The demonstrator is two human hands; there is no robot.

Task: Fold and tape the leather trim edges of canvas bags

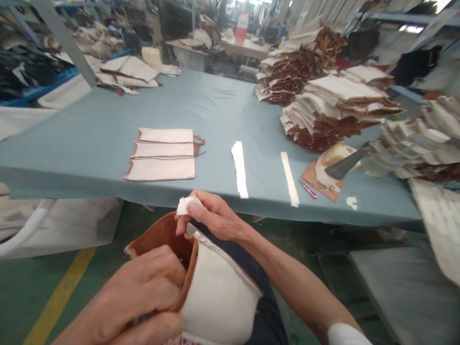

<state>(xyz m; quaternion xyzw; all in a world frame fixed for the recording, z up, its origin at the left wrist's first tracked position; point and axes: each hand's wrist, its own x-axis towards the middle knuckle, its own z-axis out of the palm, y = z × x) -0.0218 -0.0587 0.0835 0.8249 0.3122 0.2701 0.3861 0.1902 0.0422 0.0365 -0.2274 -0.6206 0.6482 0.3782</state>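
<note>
My left hand is closed on the rim of a pouch-like piece, cream outside and brown inside, held tilted in front of the table's edge. My right hand pinches a small crumpled white scrap between thumb and fingers, just above the far side of the same piece. Some of its lower fingers are close to the piece's rim; whether they grip it I cannot tell. Three cream panels with brown edges lie overlapped on the table. White strips and another narrow strip lie right of them.
The blue-covered table spans the view. Stacks of cream and brown pieces stand at its right, near a tool with a dark handle on a brown pad and a pink cutter. A white bin stands lower left.
</note>
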